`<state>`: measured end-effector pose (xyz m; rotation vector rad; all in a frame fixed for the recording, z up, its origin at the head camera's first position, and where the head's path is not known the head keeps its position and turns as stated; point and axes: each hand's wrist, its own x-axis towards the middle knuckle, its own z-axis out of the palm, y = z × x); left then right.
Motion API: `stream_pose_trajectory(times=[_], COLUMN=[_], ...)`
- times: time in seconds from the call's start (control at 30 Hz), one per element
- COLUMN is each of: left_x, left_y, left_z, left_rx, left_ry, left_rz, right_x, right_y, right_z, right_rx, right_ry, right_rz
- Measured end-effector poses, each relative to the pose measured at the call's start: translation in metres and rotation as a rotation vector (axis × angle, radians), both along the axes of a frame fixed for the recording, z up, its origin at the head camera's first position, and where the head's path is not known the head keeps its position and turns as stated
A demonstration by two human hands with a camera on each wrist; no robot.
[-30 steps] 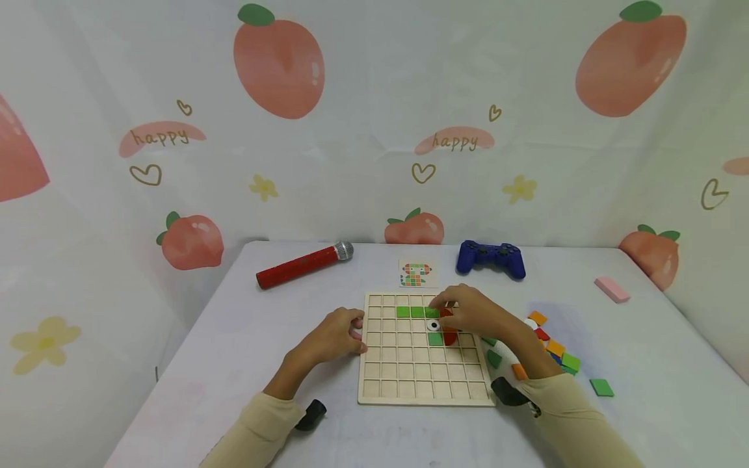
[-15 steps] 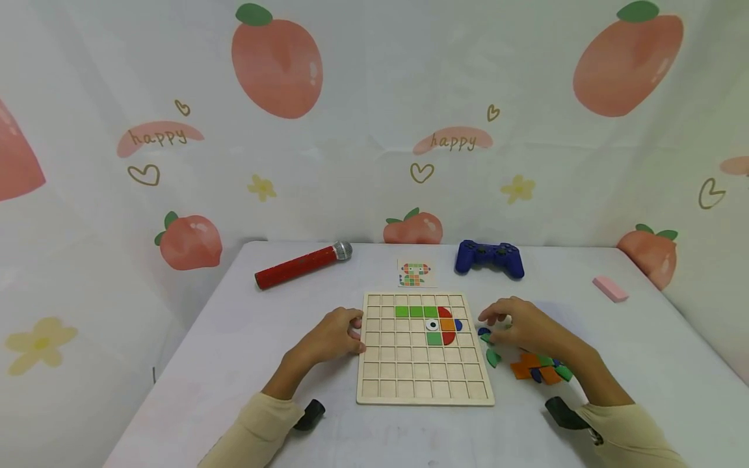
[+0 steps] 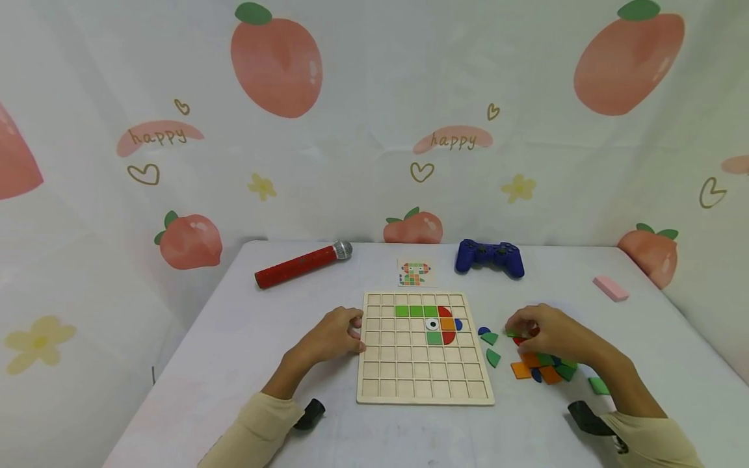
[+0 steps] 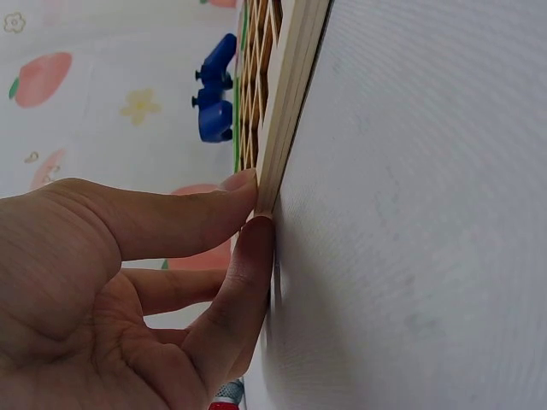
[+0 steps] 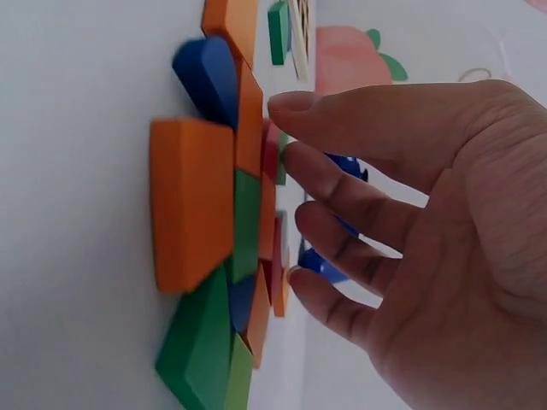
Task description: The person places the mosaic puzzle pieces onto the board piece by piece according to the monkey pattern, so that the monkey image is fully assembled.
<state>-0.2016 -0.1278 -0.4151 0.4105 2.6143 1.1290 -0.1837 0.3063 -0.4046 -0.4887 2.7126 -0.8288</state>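
A wooden grid board (image 3: 409, 372) lies mid-table. Its upper right cells hold green square tiles (image 3: 416, 311), a white eye tile (image 3: 432, 324), an orange square (image 3: 447, 324), a blue half-round tile (image 3: 459, 324) and red rounded tiles (image 3: 448, 338). At the board's left edge my left hand (image 3: 335, 337) pinches the frame between thumb and finger, close up in the left wrist view. My right hand (image 3: 547, 331) hovers over the loose tile pile, thumb and fingers apart with nothing between them. Facing it in the right wrist view are an orange tile (image 5: 192, 201) and a dark green one (image 5: 198, 342).
Between board and pile lie a small blue tile (image 3: 483, 331) and a green quarter-round tile (image 3: 493, 357). Behind the board are a pattern card (image 3: 416, 273), a red microphone (image 3: 298, 266) and a blue game controller (image 3: 490, 258). A pink block (image 3: 611, 288) sits far right.
My right hand has left the board's upper right tiles and moved right to the loose pile, uncovering the orange square and blue half-round tile. The left hand has stayed at the board's edge.
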Motion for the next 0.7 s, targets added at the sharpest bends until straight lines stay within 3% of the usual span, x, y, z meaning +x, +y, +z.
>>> stream_pose_trajectory(times=[0.4, 0.7], left_x=[-0.0007, -0.0005], left_y=[-0.001, -0.0002], left_z=[-0.0008, -0.0007], left_rx=[-0.018, -0.012], left_ry=[0.0, -0.011], left_rz=[-0.014, 0.009], right_x=[0.0008, 0.0022], right_y=[0.0095, 0.0025], right_z=[-0.0038, -0.0041], right_rx=[0.014, -0.022], right_ry=[0.018, -0.018], right_rz=[-0.029, 0.007])
